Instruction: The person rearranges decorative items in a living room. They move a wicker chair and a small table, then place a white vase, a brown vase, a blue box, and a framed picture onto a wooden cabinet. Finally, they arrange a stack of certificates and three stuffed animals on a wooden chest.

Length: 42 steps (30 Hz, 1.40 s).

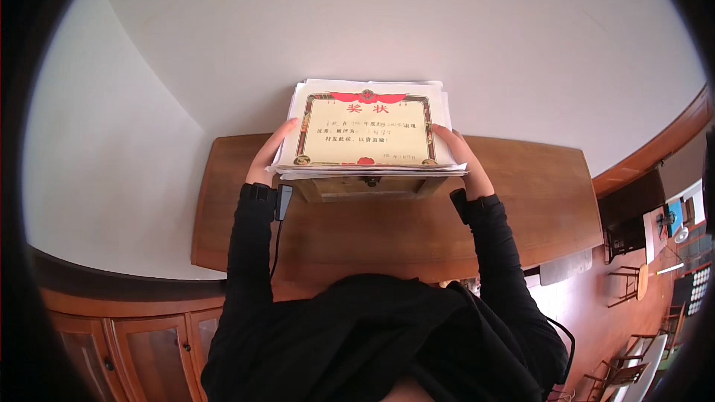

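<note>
A stack of papers (pixel 452 170) lies on top of a wooden box (pixel 368 188) with a dark metal clasp, which stands on a brown wooden table. The top sheet is a cream award certificate (pixel 363 148) with a red ribbon motif, a patterned border and writing. My left hand (pixel 272 149) is at the stack's left side, fingertips on the upper sheets. My right hand (pixel 462 153) rests against the right side, its thumb over the top sheet's edge. Most fingers of both hands are hidden beside or behind the stack. Black bands with small devices are on both wrists.
The brown table top (pixel 536 195) reaches out on both sides, against a white wall (pixel 391 28). Wooden cabinets (pixel 151 346) with panelled doors stand at lower left. Wooden chairs (pixel 631 285) and other furniture are far off at right. A black cable hangs by the left sleeve.
</note>
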Tool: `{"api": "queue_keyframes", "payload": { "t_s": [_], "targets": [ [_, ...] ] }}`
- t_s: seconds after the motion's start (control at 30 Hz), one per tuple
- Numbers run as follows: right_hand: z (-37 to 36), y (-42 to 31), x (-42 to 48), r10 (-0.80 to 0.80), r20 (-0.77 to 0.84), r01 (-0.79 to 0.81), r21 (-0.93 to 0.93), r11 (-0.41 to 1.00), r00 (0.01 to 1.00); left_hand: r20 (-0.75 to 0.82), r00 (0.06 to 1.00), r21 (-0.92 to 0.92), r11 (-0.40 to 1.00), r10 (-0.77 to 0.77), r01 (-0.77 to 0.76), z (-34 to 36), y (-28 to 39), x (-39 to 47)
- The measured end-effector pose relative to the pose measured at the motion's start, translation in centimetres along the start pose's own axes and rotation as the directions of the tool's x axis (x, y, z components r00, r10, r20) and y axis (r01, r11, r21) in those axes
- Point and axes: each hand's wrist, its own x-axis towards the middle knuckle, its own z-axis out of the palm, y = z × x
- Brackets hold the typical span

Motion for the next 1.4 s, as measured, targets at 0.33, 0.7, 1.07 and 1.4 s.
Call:
{"api": "queue_keyframes", "payload": {
  "t_s": [0.33, 0.7, 1.07, 1.4],
  "targets": [
    [-0.4, 0.0, 0.7, -0.436, -0.068, 0.262, -0.712, 0.651, 0.897, 0.001, 1.000, 0.556, 0.831, 0.007, -0.007, -0.9, 3.1, 0.4],
    [-0.2, -0.3, 0.8, -0.559, -0.029, 0.400, -0.668, 0.628, 0.829, -0.031, 0.999, 0.660, 0.751, 0.018, 0.007, 0.4, 4.6, -0.2],
    [-1.0, -1.7, 1.4, -0.573, 0.188, 0.572, -0.538, 0.619, 0.798, 0.011, 0.997, 0.651, 0.758, -0.073, 0.048, 2.2, 5.0, 1.1],
    [0.9, -0.6, 0.3, -0.692, -0.036, 0.688, -0.085, 0.721, 0.721, 0.127, 0.992, 0.652, 0.751, 0.029, -0.105, -1.9, 2.1, 1.2]
  ]
}}
